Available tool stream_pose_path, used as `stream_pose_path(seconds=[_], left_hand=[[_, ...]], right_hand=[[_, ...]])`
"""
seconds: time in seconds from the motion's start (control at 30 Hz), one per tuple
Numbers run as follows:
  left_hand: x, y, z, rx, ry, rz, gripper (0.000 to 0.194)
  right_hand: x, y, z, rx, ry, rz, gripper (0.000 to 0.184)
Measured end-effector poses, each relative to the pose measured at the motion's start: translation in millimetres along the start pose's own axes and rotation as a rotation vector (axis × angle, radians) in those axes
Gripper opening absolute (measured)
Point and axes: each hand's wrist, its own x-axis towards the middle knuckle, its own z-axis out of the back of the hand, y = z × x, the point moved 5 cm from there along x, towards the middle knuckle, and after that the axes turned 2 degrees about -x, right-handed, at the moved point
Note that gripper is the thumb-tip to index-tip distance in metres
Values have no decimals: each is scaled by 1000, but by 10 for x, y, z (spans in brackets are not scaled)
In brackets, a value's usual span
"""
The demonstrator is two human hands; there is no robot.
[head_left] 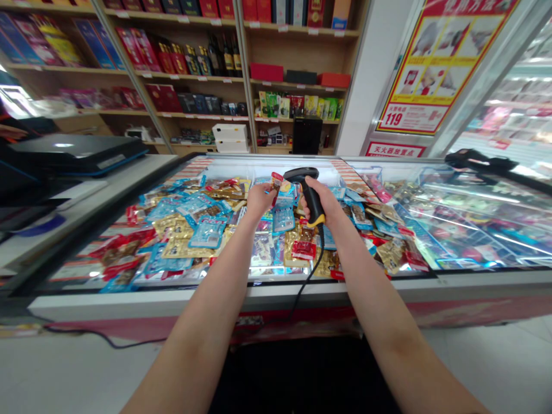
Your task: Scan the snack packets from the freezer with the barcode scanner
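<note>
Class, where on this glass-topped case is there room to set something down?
Bare: the glass top's front-left corner, between the black frame and snack packets; also the white front rim, left of the left forearm. Crowded: the middle, packets overlapping beneath the left hand, right hand and barcode scanner.

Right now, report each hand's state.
Left hand: closed, holding a small red packet.
Right hand: closed around the black-and-yellow scanner.

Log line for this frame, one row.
left hand: holds red packet | right hand: grips handheld scanner, head near red packet | below: mixed packets spread across glass-topped case
</note>
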Motion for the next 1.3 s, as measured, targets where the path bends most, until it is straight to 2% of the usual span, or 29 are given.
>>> stream_pose_path(seconds=[0.8, 0.93, 1.13, 1.3], left_hand=[[83, 136, -31, -89, -9, 18, 13], [108, 157, -51, -221, 5, 42, 16], [153, 235, -197, -515, 31, 111, 18], [155, 206, -260, -706, 63, 144, 22]], right_hand=[[-40, 9, -26, -28, -24, -16, 41], [-54, 95, -43, -60, -58, 1, 41], [-69, 354, -75, -164, -45, 5, 40], [-66, 391, -64, -178, -35, 4, 37]])
